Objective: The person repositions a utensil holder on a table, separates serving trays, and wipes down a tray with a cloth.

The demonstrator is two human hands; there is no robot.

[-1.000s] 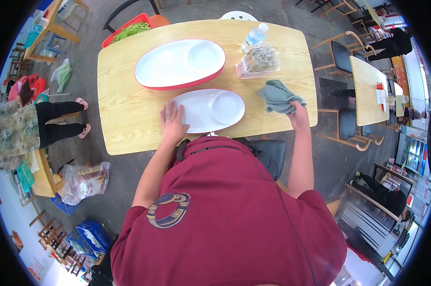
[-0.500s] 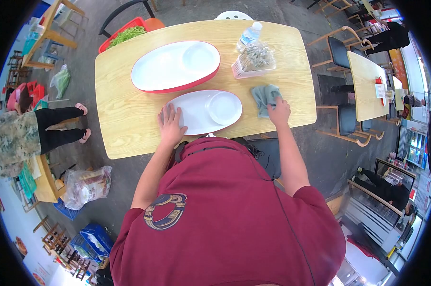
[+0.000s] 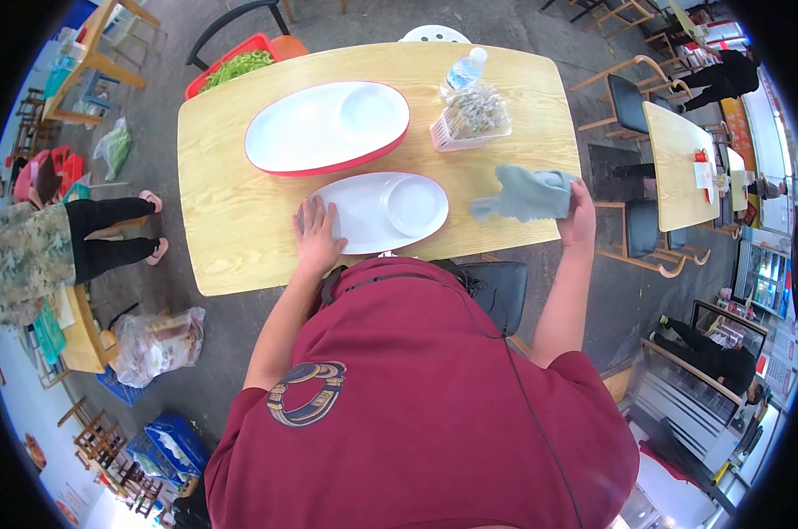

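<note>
My left hand (image 3: 317,236) lies with spread fingers on the left end of a white oval plate (image 3: 357,208) that has a round compartment at its right side. This plate is near the table's front edge. At the right, my right hand (image 3: 578,217) grips a grey-green cloth (image 3: 533,194) by its right end; the rest of the cloth trails to the left over the tabletop. Behind the first plate is a second, larger-looking white oval dish (image 3: 298,128) with a red outer wall, touched by neither hand.
On the wooden table (image 3: 218,198) stand a pale basket (image 3: 456,141) of wrapped items and a water bottle (image 3: 466,69). A red basket of greens (image 3: 240,66) sits beyond the far left edge. A person in camouflage (image 3: 29,256) stands at left; chairs (image 3: 628,101) are at right.
My right hand has moved right, toward the table's right edge, pulling up the cloth, which was bunched and is now stretched out. My left hand stays on the plate.
</note>
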